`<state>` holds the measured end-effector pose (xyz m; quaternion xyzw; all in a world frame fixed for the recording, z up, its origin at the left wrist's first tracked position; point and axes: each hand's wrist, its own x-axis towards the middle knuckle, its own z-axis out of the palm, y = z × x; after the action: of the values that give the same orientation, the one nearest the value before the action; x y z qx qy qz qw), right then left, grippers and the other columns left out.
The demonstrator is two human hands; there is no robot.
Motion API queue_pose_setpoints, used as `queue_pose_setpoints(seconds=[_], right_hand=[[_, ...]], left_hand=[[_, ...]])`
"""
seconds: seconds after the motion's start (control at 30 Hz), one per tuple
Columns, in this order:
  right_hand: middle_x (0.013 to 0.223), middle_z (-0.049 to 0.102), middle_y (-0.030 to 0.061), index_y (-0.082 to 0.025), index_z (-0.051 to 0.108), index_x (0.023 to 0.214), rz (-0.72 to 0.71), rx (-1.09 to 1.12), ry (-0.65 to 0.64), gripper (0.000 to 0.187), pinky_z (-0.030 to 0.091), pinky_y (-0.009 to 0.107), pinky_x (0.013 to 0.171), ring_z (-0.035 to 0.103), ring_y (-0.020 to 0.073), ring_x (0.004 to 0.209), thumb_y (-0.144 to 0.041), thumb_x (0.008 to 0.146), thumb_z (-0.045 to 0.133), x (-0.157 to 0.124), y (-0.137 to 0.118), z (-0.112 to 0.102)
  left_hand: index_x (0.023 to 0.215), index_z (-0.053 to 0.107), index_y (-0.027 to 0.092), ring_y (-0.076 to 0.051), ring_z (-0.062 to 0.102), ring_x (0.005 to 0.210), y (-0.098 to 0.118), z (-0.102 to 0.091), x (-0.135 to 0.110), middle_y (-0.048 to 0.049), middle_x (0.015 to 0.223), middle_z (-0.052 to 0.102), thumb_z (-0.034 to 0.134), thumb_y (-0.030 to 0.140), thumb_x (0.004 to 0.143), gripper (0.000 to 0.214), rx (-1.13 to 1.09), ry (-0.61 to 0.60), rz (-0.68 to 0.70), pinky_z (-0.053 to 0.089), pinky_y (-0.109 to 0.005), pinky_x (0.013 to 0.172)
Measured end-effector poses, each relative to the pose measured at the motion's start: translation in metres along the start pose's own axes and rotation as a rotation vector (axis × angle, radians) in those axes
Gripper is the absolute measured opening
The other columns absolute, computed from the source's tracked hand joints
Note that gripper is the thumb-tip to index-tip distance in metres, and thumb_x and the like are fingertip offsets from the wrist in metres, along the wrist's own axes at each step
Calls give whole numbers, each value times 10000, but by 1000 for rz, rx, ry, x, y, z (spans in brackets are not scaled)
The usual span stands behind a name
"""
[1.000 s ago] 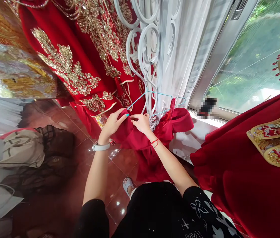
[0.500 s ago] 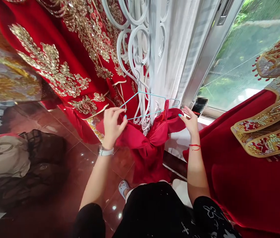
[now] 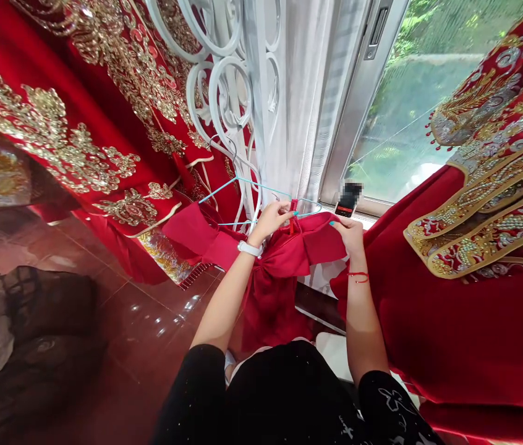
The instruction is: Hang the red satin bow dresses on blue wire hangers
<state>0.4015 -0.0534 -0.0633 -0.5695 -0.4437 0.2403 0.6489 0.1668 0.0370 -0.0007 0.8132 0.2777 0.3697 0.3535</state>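
A plain red garment (image 3: pixel 284 259) hangs from a light blue wire hanger (image 3: pixel 236 185) hooked on a white scrolled metal screen (image 3: pixel 224 105). My left hand (image 3: pixel 274 217) pinches a thin red strap (image 3: pixel 293 210) at the hanger's bar. On the right side, my right hand (image 3: pixel 347 232) grips the garment's upper edge. A white watch is on my left wrist and a red string on my right.
Red gowns with gold embroidery (image 3: pixel 104 111) hang at the left, and another (image 3: pixel 484 216) at the right. A window (image 3: pixel 405 105) and white curtain (image 3: pixel 303 93) stand ahead. Dark bags (image 3: pixel 34 321) lie on the red tiled floor.
My left hand left the garment's left side and moved right to the strap at the hanger. My right hand shifted slightly left along the garment's edge. The view turned right.
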Motion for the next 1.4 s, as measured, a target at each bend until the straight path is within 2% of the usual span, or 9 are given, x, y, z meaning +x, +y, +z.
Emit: queue_pose_setpoints(seconds=[0.1,0.3,0.53,0.83,0.97,1.13,1.3,1.33,1.4], right_hand=[[796,796,42,-183,823,819,-79,27,118,303,575,366,751,724,225,792,-465,714,786,13,-19,7],[855,822,51,-222,833,783,-285,-115,44,177,579,372,812,752,241,843,-371,753,740,38,-61,30],[831,815,58,-206,822,759,-233,-38,-38,102,587,356,812,754,222,829,-276,749,749,63,-54,35],[943,811,50,-231,831,876,-396,-217,-143,229,551,350,894,727,222,934,-323,909,624,24,-89,84],[1076,787,69,-233,800,1031,-399,-317,-215,243,515,402,1004,688,244,1047,-373,922,634,19,-86,79],[1187,727,83,-244,727,1123,-388,-168,8,306,525,382,1002,667,230,1105,-439,933,588,1,-62,52],[986,704,106,-211,673,942,-38,-188,491,341,562,414,912,674,259,992,-448,939,429,-80,15,49],[999,706,117,-214,667,927,66,-238,441,317,562,435,930,676,272,1019,-408,925,416,-104,32,50],[1089,716,124,-234,671,873,301,-368,99,265,556,416,974,679,267,1117,-295,882,413,-153,58,48]], left_hand=[[639,469,203,-124,463,602,-1,0,-3,36,611,482,634,566,901,477,-30,11,7,374,-267,614],[674,528,196,-143,551,663,1,4,-1,11,663,572,648,507,901,403,-4,79,-35,420,-266,654],[673,568,193,-164,576,687,0,7,0,1,660,601,662,380,896,306,24,97,-28,448,-284,701],[754,664,166,-160,588,687,1,14,2,-17,725,670,571,81,829,147,47,198,-50,445,-283,689],[989,712,170,-161,644,788,4,14,-3,-60,981,734,600,89,825,214,24,312,-35,504,-283,761],[1099,697,193,-205,678,950,16,20,-26,-73,1006,736,582,154,888,244,113,384,32,533,-342,913],[1214,684,241,-255,674,1062,19,32,-62,-77,1076,748,662,220,878,337,214,449,72,514,-428,1013],[1209,687,241,-259,676,1059,19,33,-66,-78,1070,748,697,252,869,340,209,452,73,519,-427,1006],[1163,706,228,-264,681,1041,16,34,-68,-89,1053,749,739,324,867,313,202,440,60,530,-419,981]])
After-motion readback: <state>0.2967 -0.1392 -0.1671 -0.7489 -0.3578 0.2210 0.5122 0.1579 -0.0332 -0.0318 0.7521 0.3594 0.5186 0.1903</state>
